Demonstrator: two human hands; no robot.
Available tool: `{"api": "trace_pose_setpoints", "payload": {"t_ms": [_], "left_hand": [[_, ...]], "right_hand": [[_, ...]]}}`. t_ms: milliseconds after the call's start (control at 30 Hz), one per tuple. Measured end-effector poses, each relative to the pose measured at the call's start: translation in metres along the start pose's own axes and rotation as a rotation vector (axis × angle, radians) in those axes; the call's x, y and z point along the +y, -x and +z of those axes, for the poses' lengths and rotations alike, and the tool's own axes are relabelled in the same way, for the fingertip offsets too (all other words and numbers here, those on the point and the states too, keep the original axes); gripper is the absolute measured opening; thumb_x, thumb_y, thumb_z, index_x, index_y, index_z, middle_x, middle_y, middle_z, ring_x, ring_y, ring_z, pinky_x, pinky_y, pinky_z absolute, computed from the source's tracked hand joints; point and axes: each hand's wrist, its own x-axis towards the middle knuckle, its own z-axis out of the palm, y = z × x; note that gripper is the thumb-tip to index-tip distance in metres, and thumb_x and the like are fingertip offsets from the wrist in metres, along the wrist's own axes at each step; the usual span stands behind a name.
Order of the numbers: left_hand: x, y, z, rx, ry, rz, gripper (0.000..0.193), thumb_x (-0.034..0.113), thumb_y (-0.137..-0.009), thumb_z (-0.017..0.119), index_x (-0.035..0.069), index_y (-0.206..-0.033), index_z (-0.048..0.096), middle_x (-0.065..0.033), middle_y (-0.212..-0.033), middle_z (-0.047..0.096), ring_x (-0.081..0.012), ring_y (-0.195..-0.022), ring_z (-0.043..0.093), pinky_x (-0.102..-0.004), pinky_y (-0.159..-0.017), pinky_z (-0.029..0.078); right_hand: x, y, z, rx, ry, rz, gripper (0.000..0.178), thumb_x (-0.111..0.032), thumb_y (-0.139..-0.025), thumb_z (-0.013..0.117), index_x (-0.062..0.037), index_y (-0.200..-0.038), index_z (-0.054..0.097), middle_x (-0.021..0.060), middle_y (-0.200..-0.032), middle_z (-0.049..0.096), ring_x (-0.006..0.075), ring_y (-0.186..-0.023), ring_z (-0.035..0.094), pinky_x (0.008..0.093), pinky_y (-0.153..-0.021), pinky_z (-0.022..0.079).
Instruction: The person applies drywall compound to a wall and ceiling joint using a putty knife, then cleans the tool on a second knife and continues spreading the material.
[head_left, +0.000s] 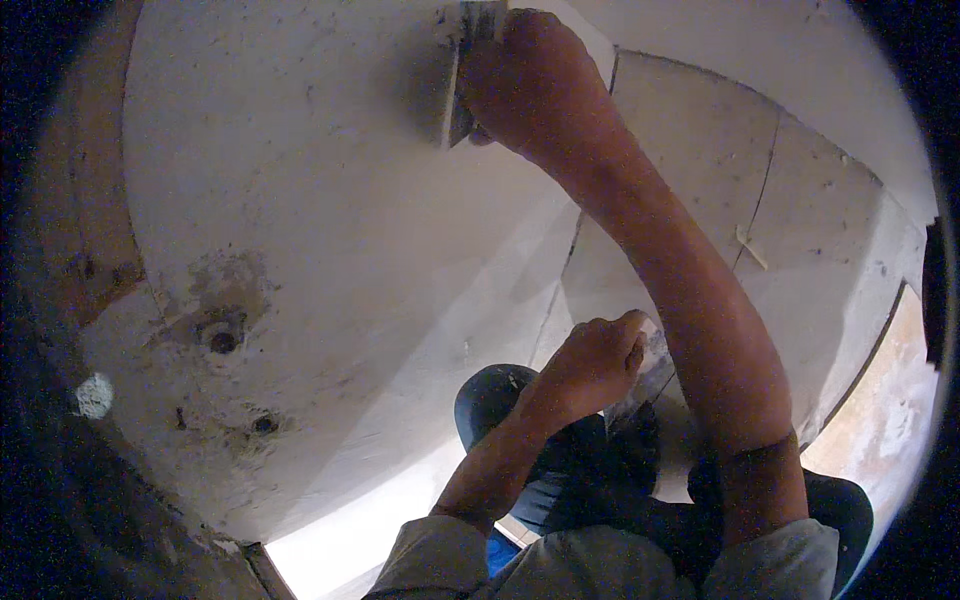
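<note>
High in the view, my right hand (535, 85) is closed around a wide, flat-bladed putty knife (463, 95). The blade stands edge-on at the pale wall (340, 150) and throws a soft shadow to its left. My wrist hides most of the handle. Lower down, above my knee, my left hand (590, 365) is closed in a fist. It grips a flat tool smeared with whitish material (648, 372), partly hidden by the fingers and my right forearm. The tool's exact kind is hard to make out.
At lower left the wall has a round hole (222, 341) and a smaller one (265, 424), with rough patches around them. A brown wooden frame (95, 160) borders the left side. Pale floor tiles (700, 140) lie right, with a small scrap (751, 248). My knee (490, 400) is near the wall.
</note>
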Motion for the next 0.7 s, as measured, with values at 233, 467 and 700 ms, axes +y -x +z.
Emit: {"api": "trace_pose_setpoints", "payload": {"t_ms": [233,467,700], "left_hand": [[-0.015,0.006,0.006,0.017,0.174,-0.018,0.024,0.013,-0.087,0.049,-0.001,-0.106,0.048,-0.0257,-0.085,0.062,-0.0439,-0.085,0.059,-0.0524,-0.078,0.046],[-0.015,-0.001,0.019,0.085,0.199,0.185,0.026,0.011,-0.085,0.051,-0.002,-0.108,0.049,-0.0262,-0.087,0.061,-0.0419,-0.087,0.059,-0.0491,-0.079,0.047],[0.006,-0.002,0.004,0.030,0.052,0.105,0.027,0.011,-0.085,0.052,-0.001,-0.108,0.047,-0.0258,-0.081,0.061,-0.0425,-0.083,0.059,-0.0499,-0.076,0.047]], "right_hand": [[-0.009,-0.007,0.030,0.191,0.136,-0.229,0.025,-0.020,-0.073,0.056,0.0037,-0.073,0.063,0.0229,-0.072,0.063,0.0388,-0.067,0.064,0.0457,-0.065,0.054],[-0.037,0.032,0.038,0.025,0.289,-0.252,0.023,-0.011,-0.070,0.057,0.0042,-0.087,0.063,0.0218,-0.088,0.062,0.0315,-0.092,0.057,0.0384,-0.072,0.052],[-0.006,0.018,-0.014,-0.011,-0.158,0.172,0.030,-0.016,-0.079,0.053,0.0098,-0.093,0.056,0.0253,-0.075,0.060,0.0393,-0.064,0.063,0.0471,-0.058,0.052]]}}
